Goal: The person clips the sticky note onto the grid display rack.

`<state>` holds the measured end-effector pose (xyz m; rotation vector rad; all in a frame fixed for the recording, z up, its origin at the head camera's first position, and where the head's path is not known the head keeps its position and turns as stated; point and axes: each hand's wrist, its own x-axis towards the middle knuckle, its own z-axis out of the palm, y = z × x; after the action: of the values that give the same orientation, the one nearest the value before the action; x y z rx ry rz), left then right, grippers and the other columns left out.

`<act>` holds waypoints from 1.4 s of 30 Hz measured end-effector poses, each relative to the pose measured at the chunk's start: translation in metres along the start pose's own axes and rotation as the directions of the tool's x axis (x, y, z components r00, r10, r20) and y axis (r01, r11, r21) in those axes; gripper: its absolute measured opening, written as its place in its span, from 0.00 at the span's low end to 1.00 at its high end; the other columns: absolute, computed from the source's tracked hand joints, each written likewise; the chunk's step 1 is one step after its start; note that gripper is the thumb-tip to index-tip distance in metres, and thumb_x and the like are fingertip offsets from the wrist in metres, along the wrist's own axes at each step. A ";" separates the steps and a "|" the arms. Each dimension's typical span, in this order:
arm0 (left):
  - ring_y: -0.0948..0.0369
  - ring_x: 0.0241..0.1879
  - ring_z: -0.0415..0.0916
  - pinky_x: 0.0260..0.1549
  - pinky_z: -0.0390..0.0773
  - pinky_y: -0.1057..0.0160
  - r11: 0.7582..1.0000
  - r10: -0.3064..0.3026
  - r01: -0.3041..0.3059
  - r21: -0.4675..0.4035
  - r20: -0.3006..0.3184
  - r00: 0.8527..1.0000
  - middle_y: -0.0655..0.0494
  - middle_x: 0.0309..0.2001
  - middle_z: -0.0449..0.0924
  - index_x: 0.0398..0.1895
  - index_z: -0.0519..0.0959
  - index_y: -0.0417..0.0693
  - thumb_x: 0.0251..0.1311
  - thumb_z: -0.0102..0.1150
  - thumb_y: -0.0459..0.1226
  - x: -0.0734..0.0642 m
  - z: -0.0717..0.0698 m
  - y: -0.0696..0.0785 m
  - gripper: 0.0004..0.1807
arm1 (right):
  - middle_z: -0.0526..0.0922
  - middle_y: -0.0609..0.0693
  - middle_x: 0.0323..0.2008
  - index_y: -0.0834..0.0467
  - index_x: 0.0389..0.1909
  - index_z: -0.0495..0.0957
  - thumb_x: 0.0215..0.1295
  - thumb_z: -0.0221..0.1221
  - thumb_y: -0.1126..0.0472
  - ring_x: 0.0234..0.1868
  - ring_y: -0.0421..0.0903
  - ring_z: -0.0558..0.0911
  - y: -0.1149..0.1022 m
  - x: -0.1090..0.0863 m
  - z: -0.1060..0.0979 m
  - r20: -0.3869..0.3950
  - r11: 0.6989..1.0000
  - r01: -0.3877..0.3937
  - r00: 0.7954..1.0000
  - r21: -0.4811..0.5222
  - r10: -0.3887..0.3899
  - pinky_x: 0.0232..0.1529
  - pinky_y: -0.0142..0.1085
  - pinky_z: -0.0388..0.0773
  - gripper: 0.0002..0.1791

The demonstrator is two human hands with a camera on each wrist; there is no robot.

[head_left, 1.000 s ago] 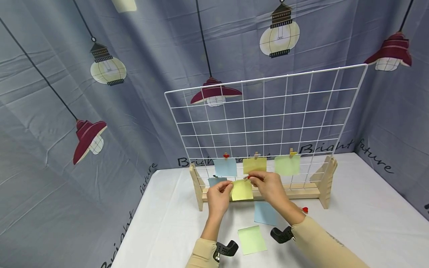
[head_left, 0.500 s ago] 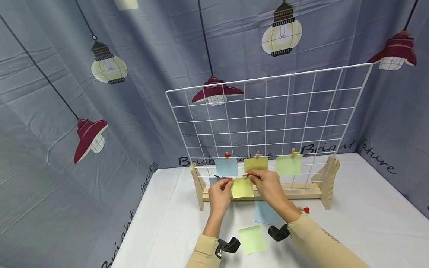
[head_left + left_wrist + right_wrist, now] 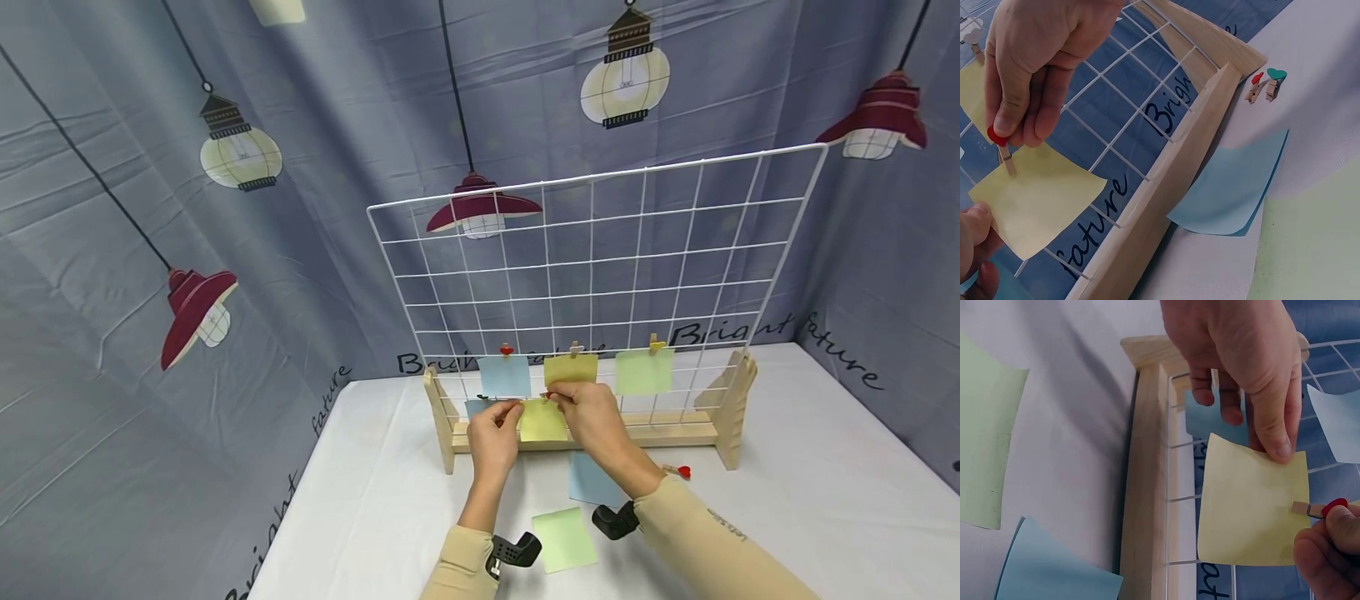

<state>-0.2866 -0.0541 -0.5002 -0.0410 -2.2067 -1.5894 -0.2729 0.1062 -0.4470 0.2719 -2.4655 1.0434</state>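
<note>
Out in front of the lower grid, my left hand (image 3: 492,440) pinches the left edge of a yellow sticky note (image 3: 543,421) between thumb and finger. My right hand (image 3: 592,414) pinches a small wooden clothespin (image 3: 1308,509) with a red heart on it. The clothespin's tip lies over the note's top edge, as both wrist views show. Behind the note runs the white wire grid (image 3: 592,239), in a wooden stand (image 3: 671,431). Directly above hangs another yellow note (image 3: 567,367), clipped on and partly covered by my right hand.
Also clipped to the grid are a blue note (image 3: 505,375), a green note (image 3: 643,372) and a lower blue note (image 3: 476,407). On the white table lie a blue note (image 3: 590,481), a green note (image 3: 564,540), a red-heart clothespin (image 3: 1254,87) and a green-heart one (image 3: 1274,84).
The yellow note in my left hand has risen slightly against the grid. My right hand has shifted a little left with the clothespin. The clipped notes stay in place.
</note>
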 end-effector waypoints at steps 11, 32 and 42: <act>0.72 0.20 0.69 0.20 0.67 0.70 1.000 0.020 -0.019 0.024 -0.047 0.999 0.61 0.26 0.88 0.33 0.92 0.56 0.60 0.73 0.40 -0.001 0.002 -0.004 0.02 | 0.92 0.53 0.35 0.60 0.38 0.90 0.62 0.67 0.73 0.34 0.49 0.89 0.000 -0.005 0.008 -0.055 0.991 0.123 0.991 -0.054 -0.126 0.34 0.42 0.85 0.08; 0.70 0.21 0.70 0.20 0.67 0.70 0.999 -0.011 0.013 0.042 -0.036 0.999 0.61 0.33 0.90 0.35 0.91 0.55 0.59 0.74 0.39 -0.009 -0.008 0.003 0.02 | 0.92 0.56 0.37 0.62 0.42 0.90 0.55 0.72 0.74 0.34 0.53 0.91 0.011 -0.021 -0.003 -0.224 0.970 0.240 0.944 -0.031 -0.241 0.32 0.45 0.86 0.13; 0.69 0.23 0.71 0.22 0.69 0.69 1.000 -0.015 0.015 0.027 0.013 1.000 0.63 0.33 0.88 0.37 0.90 0.53 0.59 0.74 0.41 -0.019 -0.024 0.006 0.05 | 0.92 0.57 0.37 0.63 0.42 0.89 0.56 0.72 0.72 0.35 0.51 0.91 0.016 -0.033 -0.019 -0.205 0.983 0.185 0.963 0.017 -0.178 0.34 0.41 0.87 0.12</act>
<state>-0.2603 -0.0703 -0.4954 -0.0272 -2.2437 -1.5711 -0.2434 0.1310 -0.4611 0.3765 -2.1968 0.9863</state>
